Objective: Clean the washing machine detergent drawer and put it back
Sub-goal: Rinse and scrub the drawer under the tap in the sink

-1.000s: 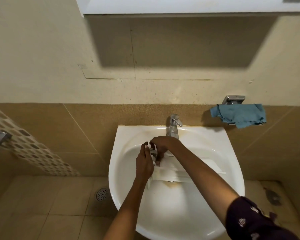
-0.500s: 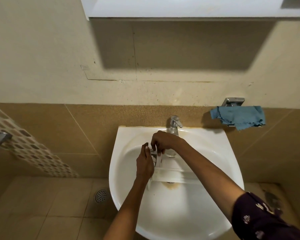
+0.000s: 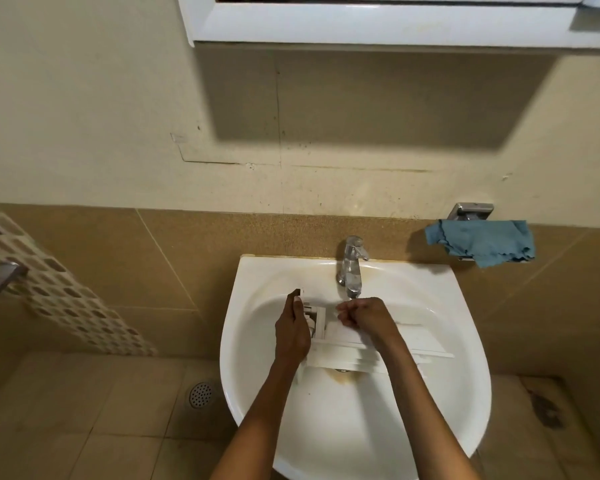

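The white plastic detergent drawer (image 3: 378,344) is held across the white ceramic basin (image 3: 458,341) by the left hand (image 3: 293,329); the right hand (image 3: 364,315), loosely curled, has been shifted beneath the chrome tap (image 3: 351,266), so rinsing seems imminent.

Glossy white sink (image 3: 444,393), shiny metal tap (image 3: 351,265), soft blue cloth (image 3: 482,241).

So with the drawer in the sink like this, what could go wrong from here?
1. Only the left hand holds the drawer, at one end; wet, it could slip from that grip and knock the sink.
2. The right hand is fisted just under the tap; water could splash out onto the floor.
3. The drawer covers the drain, so water might pool.
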Action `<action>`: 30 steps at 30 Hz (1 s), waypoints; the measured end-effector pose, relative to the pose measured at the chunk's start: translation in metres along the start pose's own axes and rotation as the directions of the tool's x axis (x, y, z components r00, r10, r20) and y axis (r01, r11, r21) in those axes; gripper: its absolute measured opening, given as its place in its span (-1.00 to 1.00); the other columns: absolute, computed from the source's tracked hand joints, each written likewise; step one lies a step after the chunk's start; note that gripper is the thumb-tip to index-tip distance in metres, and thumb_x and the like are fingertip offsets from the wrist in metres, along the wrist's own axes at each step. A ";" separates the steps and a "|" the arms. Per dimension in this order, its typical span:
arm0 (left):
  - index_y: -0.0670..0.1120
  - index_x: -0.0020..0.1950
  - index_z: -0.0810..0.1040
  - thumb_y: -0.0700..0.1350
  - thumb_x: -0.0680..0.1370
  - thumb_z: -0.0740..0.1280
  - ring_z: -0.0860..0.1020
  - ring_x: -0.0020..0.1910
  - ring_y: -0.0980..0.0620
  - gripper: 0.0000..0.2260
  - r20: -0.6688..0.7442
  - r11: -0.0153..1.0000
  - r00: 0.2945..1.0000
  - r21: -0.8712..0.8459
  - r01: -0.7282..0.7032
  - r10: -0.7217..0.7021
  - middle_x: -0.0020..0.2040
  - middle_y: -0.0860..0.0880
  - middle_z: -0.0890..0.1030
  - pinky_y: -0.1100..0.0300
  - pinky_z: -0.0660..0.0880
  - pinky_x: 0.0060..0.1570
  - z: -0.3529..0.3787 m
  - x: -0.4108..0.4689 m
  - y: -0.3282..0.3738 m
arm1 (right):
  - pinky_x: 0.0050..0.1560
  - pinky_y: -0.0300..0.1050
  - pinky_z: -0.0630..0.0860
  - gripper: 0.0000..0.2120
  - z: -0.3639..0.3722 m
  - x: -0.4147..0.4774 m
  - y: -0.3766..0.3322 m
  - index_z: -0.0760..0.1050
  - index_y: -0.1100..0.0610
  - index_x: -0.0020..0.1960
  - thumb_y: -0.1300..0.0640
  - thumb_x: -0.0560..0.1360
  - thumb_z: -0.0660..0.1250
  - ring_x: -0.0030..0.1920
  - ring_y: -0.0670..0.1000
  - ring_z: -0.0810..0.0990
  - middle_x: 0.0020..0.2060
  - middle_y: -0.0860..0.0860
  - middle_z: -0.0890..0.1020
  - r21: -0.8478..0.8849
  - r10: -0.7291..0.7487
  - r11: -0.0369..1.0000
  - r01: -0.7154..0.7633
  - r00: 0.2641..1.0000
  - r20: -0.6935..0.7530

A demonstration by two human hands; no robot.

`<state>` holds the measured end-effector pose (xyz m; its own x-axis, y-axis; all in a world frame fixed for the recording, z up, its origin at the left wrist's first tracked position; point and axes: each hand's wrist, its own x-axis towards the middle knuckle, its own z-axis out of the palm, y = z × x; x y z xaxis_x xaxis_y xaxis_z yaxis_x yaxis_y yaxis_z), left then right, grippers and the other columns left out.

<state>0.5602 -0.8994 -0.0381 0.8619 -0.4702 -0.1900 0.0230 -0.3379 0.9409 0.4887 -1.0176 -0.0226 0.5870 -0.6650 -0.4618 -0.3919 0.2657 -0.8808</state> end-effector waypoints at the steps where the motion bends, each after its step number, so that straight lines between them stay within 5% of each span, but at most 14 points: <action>1: -0.01 0.42 0.34 -0.03 0.66 -0.02 0.46 0.27 -0.03 -0.64 0.002 1.000 1.000 -0.008 0.008 -0.008 0.27 -0.04 0.51 0.18 0.33 0.25 0.000 0.000 0.000 | -0.42 -0.32 0.47 -0.67 -0.003 0.005 -0.001 0.48 0.33 -0.26 0.56 0.48 0.01 -0.41 -0.01 0.48 -0.35 0.13 0.50 0.188 0.074 0.980 -0.068 0.997 -0.027; 4: -0.02 0.43 0.33 -0.03 0.66 -0.02 0.42 0.31 -0.01 -0.64 0.006 1.000 1.000 -0.014 0.019 -0.019 0.34 -0.04 0.46 0.20 0.29 0.29 0.000 -0.001 0.000 | -0.29 -0.11 0.51 -0.70 -0.005 0.018 -0.007 0.37 0.35 -0.24 0.55 0.51 -0.06 -0.32 0.09 0.45 -0.28 0.15 0.47 0.400 0.231 0.893 -0.204 0.973 -0.020; 8: -0.01 0.41 0.35 -0.02 0.66 -0.02 0.46 0.25 -0.01 -0.64 0.005 0.999 1.000 -0.024 0.025 -0.024 0.21 -0.01 0.52 0.14 0.33 0.28 0.000 -0.002 -0.001 | -0.14 0.10 0.58 -0.75 -0.012 0.029 -0.009 0.36 0.37 -0.11 0.50 0.53 -0.08 -0.29 0.19 0.50 -0.24 0.17 0.45 0.275 0.297 0.916 -0.291 0.955 0.023; 11: 0.00 0.40 0.37 0.00 0.66 -0.02 0.51 0.18 -0.08 -0.64 0.003 0.999 0.999 -0.013 0.037 -0.037 0.20 -0.09 0.56 -0.01 0.40 0.28 0.001 0.001 -0.003 | -0.23 0.05 0.61 -0.78 -0.012 0.036 -0.015 0.38 0.37 -0.06 0.45 0.55 -0.03 -0.33 0.17 0.53 -0.25 0.24 0.47 0.233 0.313 0.921 -0.313 0.949 0.040; 14: 0.02 0.41 0.35 0.02 0.65 -0.02 0.50 0.21 -0.10 -0.63 0.004 0.999 0.999 -0.022 0.044 -0.044 0.25 -0.10 0.54 -0.07 0.40 0.28 0.001 0.001 -0.004 | -0.35 0.06 0.61 -0.70 -0.014 0.047 -0.011 0.40 0.38 -0.12 0.40 0.58 -0.09 -0.22 0.23 0.56 -0.27 0.31 0.54 0.494 0.387 0.768 -0.409 0.910 0.150; 17: 0.00 0.42 0.34 0.01 0.65 -0.02 0.47 0.26 -0.07 -0.63 0.005 0.998 0.999 -0.041 0.047 -0.046 0.30 -0.07 0.49 -0.05 0.38 0.32 0.001 -0.001 -0.003 | -0.56 -0.19 0.52 -0.68 -0.012 0.053 -0.005 0.39 0.35 -0.20 0.39 0.56 -0.09 -0.37 0.11 0.48 -0.46 0.22 0.52 0.573 0.423 0.693 -0.437 0.891 0.166; 20: 0.01 0.43 0.33 0.00 0.65 -0.02 0.48 0.25 -0.06 -0.63 -0.002 0.998 0.999 -0.050 0.036 -0.036 0.31 -0.07 0.49 -0.05 0.38 0.32 0.001 -0.005 -0.004 | -0.59 -0.33 0.32 -0.67 -0.006 0.050 -0.007 0.33 0.23 -0.30 0.39 0.51 -0.11 -0.41 -0.01 0.29 -0.57 0.11 0.42 0.542 0.408 0.704 -0.460 0.886 0.221; 24: 0.00 0.43 0.32 -0.02 0.66 -0.01 0.42 0.31 0.01 -0.63 0.012 0.997 1.000 -0.071 0.025 -0.025 0.35 -0.03 0.45 0.09 0.31 0.37 -0.001 -0.011 -0.002 | -0.59 -0.32 0.25 -0.47 -0.018 0.046 -0.002 0.36 0.24 -0.52 0.38 0.52 -0.16 -0.56 -0.02 0.31 -0.58 0.08 0.36 0.459 0.396 0.726 -0.512 0.857 0.329; 30: 0.01 0.43 0.33 0.00 0.65 -0.01 0.42 0.32 0.01 -0.63 0.025 0.997 1.000 -0.077 0.021 -0.019 0.34 -0.03 0.46 0.06 0.29 0.39 -0.005 -0.016 -0.003 | -0.59 -0.30 0.27 -0.67 -0.023 0.024 -0.020 0.27 0.15 -0.31 0.35 0.51 -0.15 -0.58 -0.04 0.33 -0.53 0.03 0.35 0.288 0.361 0.787 -0.546 0.785 0.503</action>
<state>0.5483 -0.8870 -0.0364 0.8483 -0.4839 -0.2147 0.0801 -0.2835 0.9556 0.4941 -1.0546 -0.0136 0.6759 -0.0749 -0.7332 -0.4252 0.7729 -0.4710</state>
